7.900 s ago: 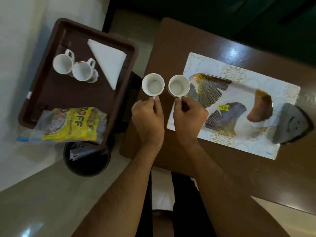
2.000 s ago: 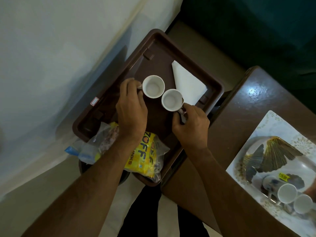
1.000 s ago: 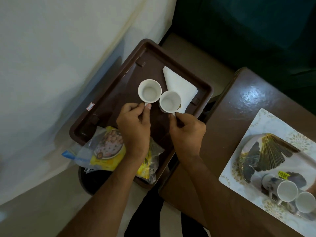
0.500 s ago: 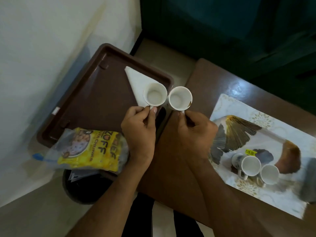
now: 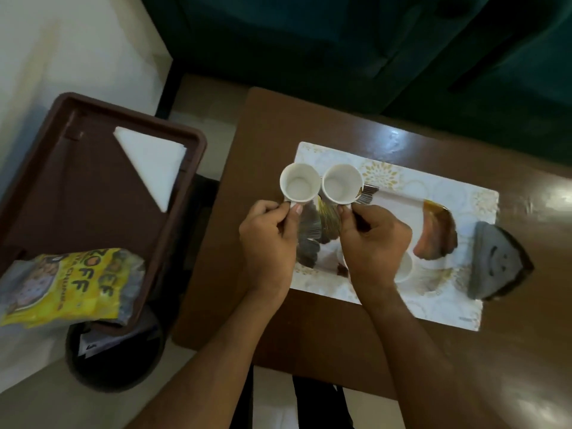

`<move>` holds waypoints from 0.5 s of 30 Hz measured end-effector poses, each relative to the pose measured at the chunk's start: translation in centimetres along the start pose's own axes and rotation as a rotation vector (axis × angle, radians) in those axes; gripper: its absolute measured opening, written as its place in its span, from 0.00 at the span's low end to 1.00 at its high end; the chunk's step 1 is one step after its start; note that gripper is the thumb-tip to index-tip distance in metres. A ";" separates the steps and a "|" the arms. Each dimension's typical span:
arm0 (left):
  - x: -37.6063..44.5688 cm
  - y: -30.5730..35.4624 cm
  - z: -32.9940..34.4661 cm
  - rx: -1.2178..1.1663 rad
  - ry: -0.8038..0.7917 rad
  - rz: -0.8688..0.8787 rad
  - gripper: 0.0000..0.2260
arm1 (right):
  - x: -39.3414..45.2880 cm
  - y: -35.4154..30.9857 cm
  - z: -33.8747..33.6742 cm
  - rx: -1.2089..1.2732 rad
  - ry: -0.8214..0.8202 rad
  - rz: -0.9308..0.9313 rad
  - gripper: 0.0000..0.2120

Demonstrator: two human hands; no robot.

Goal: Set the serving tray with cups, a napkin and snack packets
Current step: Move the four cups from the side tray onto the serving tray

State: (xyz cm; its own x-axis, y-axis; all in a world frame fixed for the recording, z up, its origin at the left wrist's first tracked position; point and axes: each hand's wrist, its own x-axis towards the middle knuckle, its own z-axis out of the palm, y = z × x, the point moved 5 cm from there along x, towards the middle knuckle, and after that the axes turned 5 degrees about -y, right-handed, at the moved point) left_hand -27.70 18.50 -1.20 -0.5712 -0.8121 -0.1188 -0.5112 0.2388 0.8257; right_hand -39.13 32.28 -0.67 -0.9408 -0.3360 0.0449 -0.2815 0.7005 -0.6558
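Observation:
My left hand (image 5: 268,239) pinches the handle of a white cup (image 5: 299,186), and my right hand (image 5: 373,243) pinches the handle of a second white cup (image 5: 342,183). Both cups are upright, side by side, over the left end of the white patterned serving tray (image 5: 433,196) on the brown table (image 5: 269,144). Another white cup (image 5: 406,267) on that tray shows partly behind my right hand. The brown plastic tray (image 5: 93,218) at left holds a folded white napkin (image 5: 154,162) and a yellow snack packet (image 5: 71,286).
A grey wedge-shaped object (image 5: 495,264) lies at the serving tray's right end. A dark round bin (image 5: 114,357) stands under the brown tray's near corner. Dark green furniture (image 5: 371,41) runs behind the table; a white wall (image 5: 62,41) is at left.
Both hands have carried the two cups from the brown tray rightward over the table edge to above the serving tray. The camera has swung right with them.

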 end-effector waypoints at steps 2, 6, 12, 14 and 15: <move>-0.4 0.9 1.9 -0.012 -0.036 0.030 0.08 | 0.5 1.9 -1.5 -0.013 0.011 0.014 0.07; -0.7 1.6 5.1 -0.023 -0.098 0.058 0.08 | 1.3 5.3 -3.9 -0.022 0.005 0.025 0.08; 0.0 2.3 8.2 0.009 -0.195 0.108 0.07 | 2.5 9.2 -5.7 -0.057 -0.049 0.038 0.14; 0.2 2.4 8.8 0.025 -0.219 0.125 0.08 | 2.7 10.1 -5.9 -0.062 -0.072 0.033 0.11; 0.3 2.3 9.1 0.035 -0.232 0.127 0.08 | 2.8 10.5 -6.0 -0.059 -0.083 0.031 0.11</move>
State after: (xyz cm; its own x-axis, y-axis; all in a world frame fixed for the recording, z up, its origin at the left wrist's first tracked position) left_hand -34.88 23.65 -4.32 -0.7624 -0.6315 -0.1416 -0.4450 0.3525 0.8232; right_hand -45.85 42.42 -2.92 -0.9311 -0.3627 -0.0388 -0.2653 0.7463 -0.6104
